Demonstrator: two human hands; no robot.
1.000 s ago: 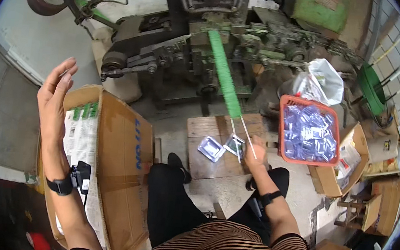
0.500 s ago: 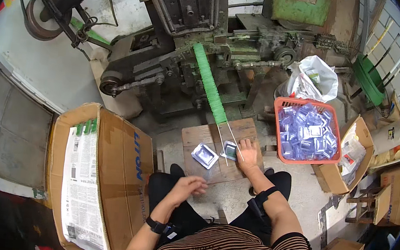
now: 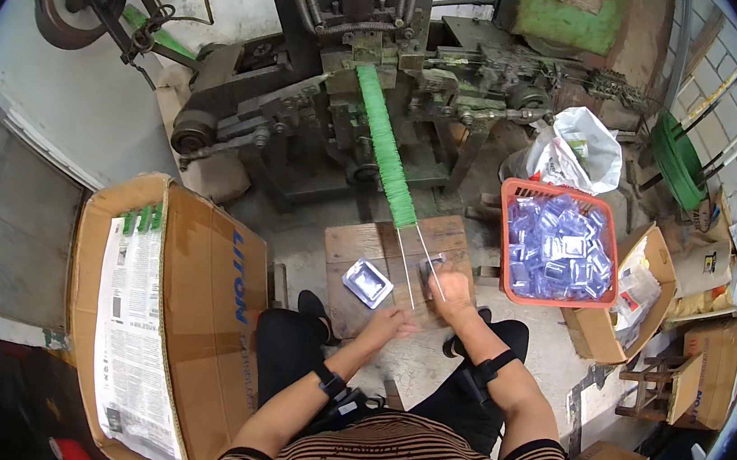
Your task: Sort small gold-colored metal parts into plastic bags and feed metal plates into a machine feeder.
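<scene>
My right hand [image 3: 451, 292] is closed on the edge of a small clear plastic tray [image 3: 427, 263], largely covered by my fingers, on the wooden board [image 3: 349, 244]. Two thin metal rods [image 3: 406, 271] reach over the board, carrying a long row of tightly packed green pieces [image 3: 383, 145] that runs down from the machine. My left hand [image 3: 388, 327] is beside the lower tip of the left rod, its fingers drawn together; what is in them, if anything, is too small to make out. A second clear plastic tray [image 3: 368, 283] lies left of the rods.
A dark, greasy machine [image 3: 344, 41] stands ahead. At right, a red basket [image 3: 551, 300] holds many clear plastic trays, with a white bag [image 3: 584, 155] behind and a cardboard box [image 3: 598, 333] beside it. On my left stands a large cardboard box [image 3: 206, 302] with newspaper [image 3: 133, 340] on top.
My left hand has moved right and forward, to the rod tips. My right hand's fingers have curled in over the tray by the rods. The view has shifted slightly.
</scene>
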